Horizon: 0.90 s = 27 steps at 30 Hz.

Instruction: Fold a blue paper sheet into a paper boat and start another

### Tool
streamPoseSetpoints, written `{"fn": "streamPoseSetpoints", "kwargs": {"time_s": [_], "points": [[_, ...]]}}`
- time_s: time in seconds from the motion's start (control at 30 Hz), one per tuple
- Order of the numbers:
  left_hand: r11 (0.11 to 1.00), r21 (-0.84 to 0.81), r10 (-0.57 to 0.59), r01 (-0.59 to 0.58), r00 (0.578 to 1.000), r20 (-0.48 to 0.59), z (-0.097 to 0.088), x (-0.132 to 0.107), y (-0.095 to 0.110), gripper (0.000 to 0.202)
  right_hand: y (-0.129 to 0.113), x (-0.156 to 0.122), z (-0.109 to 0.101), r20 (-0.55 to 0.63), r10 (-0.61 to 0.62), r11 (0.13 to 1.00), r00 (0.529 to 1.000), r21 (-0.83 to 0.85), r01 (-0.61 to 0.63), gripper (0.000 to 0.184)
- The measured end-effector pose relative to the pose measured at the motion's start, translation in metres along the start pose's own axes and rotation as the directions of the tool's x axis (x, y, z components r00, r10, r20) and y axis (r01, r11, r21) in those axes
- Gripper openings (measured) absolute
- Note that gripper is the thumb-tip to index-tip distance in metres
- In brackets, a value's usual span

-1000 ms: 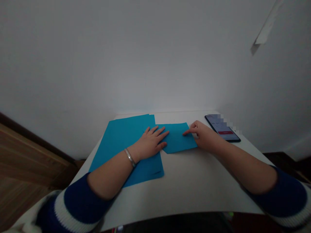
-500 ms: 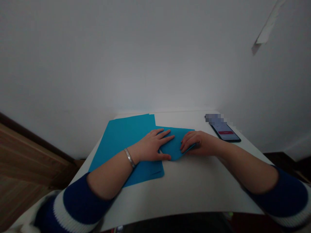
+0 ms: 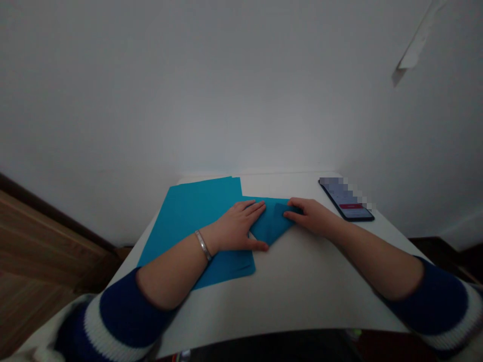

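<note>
A small piece of blue paper (image 3: 269, 221) lies on the white table, its right corner folded over toward the middle. My left hand (image 3: 241, 226) rests flat on its left part, fingers stretched out and thumb apart. At the right edge, my right hand (image 3: 307, 213) pinches the folded flap between thumb and fingers. Under my left wrist and forearm spread larger sheets of blue paper (image 3: 196, 211), stacked slightly out of line. A silver bracelet (image 3: 203, 245) circles my left wrist.
On the table's right side lies a phone (image 3: 350, 205) with its screen lit, partly blurred. The white table (image 3: 294, 291) meets a pale wall (image 3: 241, 100) at the back. Wooden furniture (image 3: 37, 251) stands at the left.
My right hand has moved slightly up and brought the paper's right corner over, so a folded flap now shows. The left hand's fingers have drawn closer together; it stays in place.
</note>
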<state>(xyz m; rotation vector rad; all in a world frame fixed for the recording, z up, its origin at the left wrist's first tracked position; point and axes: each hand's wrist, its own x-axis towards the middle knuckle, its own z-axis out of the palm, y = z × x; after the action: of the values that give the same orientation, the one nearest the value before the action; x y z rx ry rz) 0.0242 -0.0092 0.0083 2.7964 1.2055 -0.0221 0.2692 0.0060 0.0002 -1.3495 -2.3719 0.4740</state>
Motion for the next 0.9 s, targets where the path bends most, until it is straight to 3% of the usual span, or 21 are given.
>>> {"fn": "streamPoseSetpoints", "kwargs": {"time_s": [0.27,0.63,0.9], "points": [[1.0,-0.007,-0.004,0.004,1.0,-0.019,-0.003,0.001,0.004,0.103,-0.006,0.005,0.005,-0.122,-0.015,0.991,0.992,-0.131,-0.001,0.018],[0.999,-0.028,-0.032,0.031,0.999,-0.042,0.0,0.002,0.004,0.092,-0.015,0.008,0.008,-0.089,-0.111,0.944,0.99,-0.322,0.077,0.017],[0.999,-0.017,-0.048,0.047,0.997,-0.056,0.004,0.002,0.004,0.094,-0.014,0.01,0.011,-0.105,-0.043,0.951,0.994,-0.311,0.008,0.018]]}}
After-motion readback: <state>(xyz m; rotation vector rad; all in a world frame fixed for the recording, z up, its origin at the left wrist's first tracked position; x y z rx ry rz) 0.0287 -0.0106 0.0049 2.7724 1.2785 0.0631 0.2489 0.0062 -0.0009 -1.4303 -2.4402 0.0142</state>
